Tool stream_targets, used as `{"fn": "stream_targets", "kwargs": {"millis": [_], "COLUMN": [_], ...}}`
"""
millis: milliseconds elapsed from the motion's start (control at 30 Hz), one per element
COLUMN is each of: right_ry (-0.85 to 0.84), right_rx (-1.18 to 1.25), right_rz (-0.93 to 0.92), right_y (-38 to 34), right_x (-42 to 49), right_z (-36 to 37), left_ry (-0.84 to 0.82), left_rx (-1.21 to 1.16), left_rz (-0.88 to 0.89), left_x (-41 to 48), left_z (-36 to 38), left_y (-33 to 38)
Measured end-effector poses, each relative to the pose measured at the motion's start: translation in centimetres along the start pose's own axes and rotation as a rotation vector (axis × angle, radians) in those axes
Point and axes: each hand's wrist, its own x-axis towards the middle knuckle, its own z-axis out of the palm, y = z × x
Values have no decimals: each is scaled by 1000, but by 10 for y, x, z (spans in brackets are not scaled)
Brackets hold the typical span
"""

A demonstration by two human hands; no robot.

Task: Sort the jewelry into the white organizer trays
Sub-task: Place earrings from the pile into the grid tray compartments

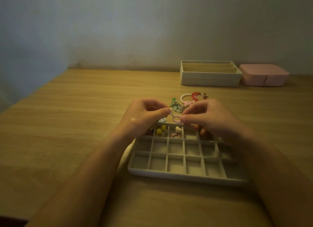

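Observation:
A white grid tray (pixel 186 173) lies on the table before me. Its far row holds two yellow balls (pixel 160 129), a cream heart (pixel 178 129) and a pink ring (pixel 174 135). Above that row both hands hold one small pink ring with a charm (pixel 176 119): my left hand (pixel 145 114) pinches the charm end, my right hand (pixel 208 118) pinches the ring side. Behind the hands lies a jewelry pile (pixel 177 106) with a pearl bracelet (pixel 183 98), a red beaded piece (pixel 194 96) and a pink flower (pixel 188 103).
A second white organizer with long slots (pixel 210 77) stands at the back right, next to a closed pink case (pixel 264 75). The wooden table (pixel 76 116) meets a wall at the back. A small item (pixel 161 120) lies by the tray's far left corner.

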Motion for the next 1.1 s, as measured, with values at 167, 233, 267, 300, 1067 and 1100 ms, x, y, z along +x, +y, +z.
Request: {"fn": "stream_targets", "kwargs": {"millis": [167, 233, 267, 300, 1067, 1100], "right_ry": [-32, -41, -44, -45, -3, -12], "right_rx": [-96, -121, -132, -147, -425, -410], "right_rz": [13, 16, 15, 12, -47, -44], "right_y": [3, 3, 3, 3, 7, 7], "right_x": [1, 0, 0, 0, 4, 4], "right_z": [3, 3, 3, 3, 18, 15], "left_ry": [-20, -45, -59, -72, -69, -60], "left_rx": [192, 311, 385, 446, 753, 751], "left_rz": [72, 115, 137, 151, 153, 139], "left_x": [1, 3, 4, 4, -1, -1], "left_z": [4, 3, 3, 3, 14, 14], "left_y": [-2, -5, -6, -7, -3, -3]}}
